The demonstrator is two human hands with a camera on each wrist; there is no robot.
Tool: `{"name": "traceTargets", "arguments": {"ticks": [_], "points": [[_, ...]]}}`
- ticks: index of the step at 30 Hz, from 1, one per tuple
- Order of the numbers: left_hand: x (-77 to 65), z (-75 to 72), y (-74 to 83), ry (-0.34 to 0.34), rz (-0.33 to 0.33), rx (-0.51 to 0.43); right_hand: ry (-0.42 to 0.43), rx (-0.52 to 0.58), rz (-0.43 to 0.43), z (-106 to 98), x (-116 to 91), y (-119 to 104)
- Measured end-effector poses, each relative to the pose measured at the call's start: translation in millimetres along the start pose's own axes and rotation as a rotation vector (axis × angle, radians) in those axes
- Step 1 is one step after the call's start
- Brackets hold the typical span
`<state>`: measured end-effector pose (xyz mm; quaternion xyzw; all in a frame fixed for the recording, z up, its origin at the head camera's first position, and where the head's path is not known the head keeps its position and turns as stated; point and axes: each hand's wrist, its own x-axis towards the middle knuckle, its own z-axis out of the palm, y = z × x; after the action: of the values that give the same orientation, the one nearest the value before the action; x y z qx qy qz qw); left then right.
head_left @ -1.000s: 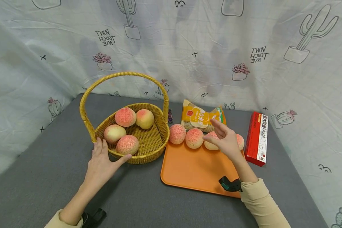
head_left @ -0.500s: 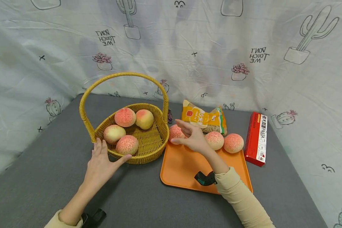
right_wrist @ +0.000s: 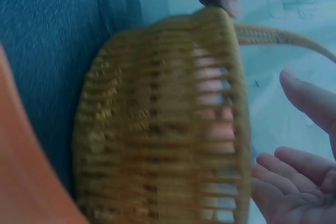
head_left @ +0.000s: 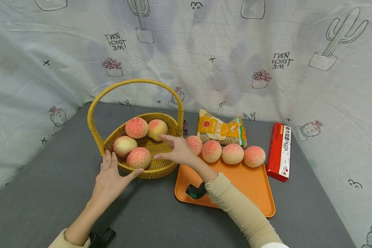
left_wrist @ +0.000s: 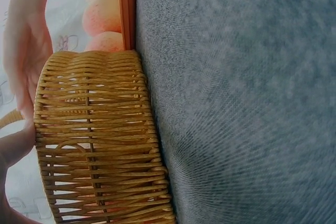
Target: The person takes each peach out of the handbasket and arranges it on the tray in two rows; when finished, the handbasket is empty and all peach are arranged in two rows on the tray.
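Note:
A yellow woven basket with a tall arched handle stands left of centre, and several peaches lie in its left and back part. Against its left front rim rests my left hand, fingers extended near the handle's foot and thumb spread along the front edge. My right hand is over the basket's right side, thumb and fingers apart with nothing between them. In the right wrist view its spread fingers show beside the rim. More peaches line the back of the orange tray.
Behind the tray lies a yellow food packet. A red pasta box is at the tray's right. One small dark purple item sits by the basket's right handle foot. A patterned cloth hangs behind the grey table.
My right hand has travelled left from above the tray's peaches to over the basket, holding nothing throughout. My left hand and the basket have stayed in place.

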<state>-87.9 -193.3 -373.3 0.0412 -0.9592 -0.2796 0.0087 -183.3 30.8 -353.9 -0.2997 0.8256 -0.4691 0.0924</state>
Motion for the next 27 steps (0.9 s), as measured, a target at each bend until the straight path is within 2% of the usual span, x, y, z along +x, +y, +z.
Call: {"name": "traceTargets", "arguments": {"ticks": [7,15,22,27], "points": [[0.5,-0.6,-0.2,0.003,0.003,0.009,-0.100,-0.179,-0.008,21,21,-12],[0.9,0.1,-0.6,0.000,0.002,0.001,-0.243,-0.252,0.059,44,41,-18],[1.0,0.7,-0.8,0.001,-0.001,0.000,-0.246,-0.363,0.024,57,48,-16],[0.9,1.2,-1.6,-0.009,-0.007,0.003,-0.238,-0.401,0.049,56,48,-14]]}}
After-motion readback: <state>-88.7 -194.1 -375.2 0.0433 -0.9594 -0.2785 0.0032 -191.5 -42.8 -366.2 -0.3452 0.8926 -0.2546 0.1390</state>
